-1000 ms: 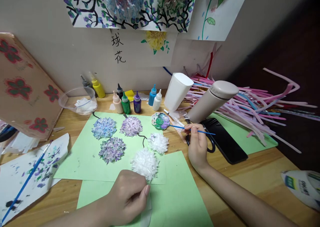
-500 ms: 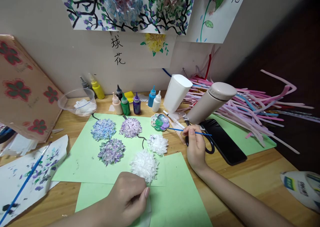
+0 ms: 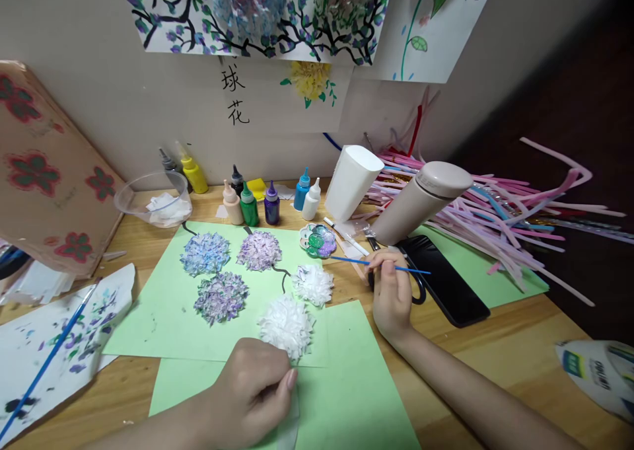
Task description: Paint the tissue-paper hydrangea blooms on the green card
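Observation:
My right hand (image 3: 391, 291) holds a thin blue paintbrush (image 3: 356, 262), its tip just right of the small flower-shaped paint palette (image 3: 317, 240). My left hand (image 3: 257, 390) is closed and presses on the green paper (image 3: 347, 397) just below a white tissue pom-pom flower (image 3: 286, 326). A second white flower (image 3: 312, 284) sits left of the right hand. On the farther green sheet (image 3: 158, 311) lie three painted tissue flowers, one blue (image 3: 205, 253) and two purple (image 3: 259, 250) (image 3: 220, 297).
Small paint bottles (image 3: 250, 204) line the wall, beside a clear bowl (image 3: 153, 199). A white cup (image 3: 351, 181), a beige flask (image 3: 421, 199), scissors and a black phone (image 3: 440, 278) stand right, with pipe cleaners (image 3: 505, 205) behind. A paint-stained paper with another brush (image 3: 49, 357) lies left.
My right hand has drawn the brush slightly back and right from the palette. The left hand stays pressed on the paper.

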The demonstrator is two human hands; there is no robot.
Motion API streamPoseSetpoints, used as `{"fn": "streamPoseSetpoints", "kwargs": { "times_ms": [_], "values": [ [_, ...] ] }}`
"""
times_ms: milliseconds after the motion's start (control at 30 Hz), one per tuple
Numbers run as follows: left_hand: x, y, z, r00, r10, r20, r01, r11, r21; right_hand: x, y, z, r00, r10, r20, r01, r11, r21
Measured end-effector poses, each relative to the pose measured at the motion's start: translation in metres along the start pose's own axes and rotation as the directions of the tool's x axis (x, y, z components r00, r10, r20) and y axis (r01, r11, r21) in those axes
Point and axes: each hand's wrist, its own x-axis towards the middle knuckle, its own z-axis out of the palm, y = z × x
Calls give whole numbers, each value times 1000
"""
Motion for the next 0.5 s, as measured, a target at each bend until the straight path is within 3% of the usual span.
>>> {"fn": "streamPoseSetpoints", "kwargs": {
  "times_ms": [133,500],
  "values": [
    [1,2,-1,1000,-1,3,1,1000,14,-4,2,-2,991,29,133,-42,994,98],
    [2,1,0,1000,-9,0,9,1000,4,-7,8,-5,980,-57,193,40,995,93]
  ]
}}
